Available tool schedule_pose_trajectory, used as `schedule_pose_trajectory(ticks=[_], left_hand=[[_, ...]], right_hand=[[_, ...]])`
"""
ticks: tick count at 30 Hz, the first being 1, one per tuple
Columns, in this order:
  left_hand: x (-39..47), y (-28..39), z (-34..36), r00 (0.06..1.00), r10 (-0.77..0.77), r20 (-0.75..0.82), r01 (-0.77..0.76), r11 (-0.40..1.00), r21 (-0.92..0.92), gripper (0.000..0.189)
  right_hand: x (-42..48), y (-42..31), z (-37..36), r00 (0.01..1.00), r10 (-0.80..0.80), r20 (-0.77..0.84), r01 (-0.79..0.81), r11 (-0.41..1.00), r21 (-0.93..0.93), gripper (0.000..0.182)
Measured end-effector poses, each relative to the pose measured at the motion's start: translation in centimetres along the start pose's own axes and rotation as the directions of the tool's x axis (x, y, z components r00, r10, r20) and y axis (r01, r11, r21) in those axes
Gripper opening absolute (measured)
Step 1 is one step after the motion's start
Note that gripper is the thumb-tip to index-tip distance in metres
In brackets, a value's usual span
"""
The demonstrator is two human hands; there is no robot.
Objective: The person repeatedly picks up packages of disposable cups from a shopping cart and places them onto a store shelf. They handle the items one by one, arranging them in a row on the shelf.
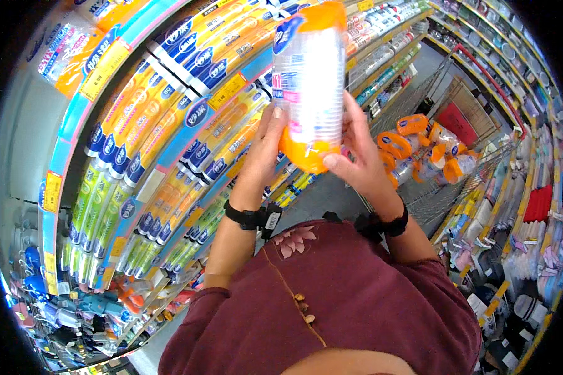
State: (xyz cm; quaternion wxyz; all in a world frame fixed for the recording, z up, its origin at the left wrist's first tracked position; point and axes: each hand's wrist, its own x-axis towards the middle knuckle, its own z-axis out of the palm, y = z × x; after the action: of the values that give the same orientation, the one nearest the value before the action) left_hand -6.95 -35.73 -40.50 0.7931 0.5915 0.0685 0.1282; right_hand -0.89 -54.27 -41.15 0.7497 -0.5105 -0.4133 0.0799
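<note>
A clear plastic pack of stacked disposable cups (pixel 312 89) with orange ends stands nearly upright between both hands, in front of the shelves. My left hand (pixel 268 140) holds its left side, with the thumb near the lower edge. Around the right side and lower right corner lies my right hand (pixel 356 145), its thumb pressed near the orange bottom. Glare washes out much of the wrap, and the fingers behind the pack are partly hidden. Both wrists wear black straps.
At the left, curved-looking shelves hold long orange and blue boxes (pixel 136 117) and green-wrapped rolls (pixel 91 206). A wire shopping cart (pixel 422 201) with several orange-and-clear packs (pixel 431 150) stands at the right. Beyond it, more stocked shelves (pixel 539 154) line the aisle.
</note>
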Motion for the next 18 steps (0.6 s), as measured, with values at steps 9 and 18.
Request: schedule_pose_trajectory(ticks=[9, 18], left_hand=[[-0.9, -0.1, -2.6, 0.982, 0.056, 0.183, 0.082, 0.739, -0.669, 0.054], [-2.2, 2.8, -3.0, 0.992, 0.063, 0.110, -0.002, 0.875, -0.484, 0.054]], right_hand=[[0.8, -4.3, 4.1, 0.903, -0.268, 0.335, 0.391, 0.836, -0.385, 0.066], [1.4, -5.7, 5.0, 0.908, -0.254, 0.333, 0.376, 0.843, -0.384, 0.065]])
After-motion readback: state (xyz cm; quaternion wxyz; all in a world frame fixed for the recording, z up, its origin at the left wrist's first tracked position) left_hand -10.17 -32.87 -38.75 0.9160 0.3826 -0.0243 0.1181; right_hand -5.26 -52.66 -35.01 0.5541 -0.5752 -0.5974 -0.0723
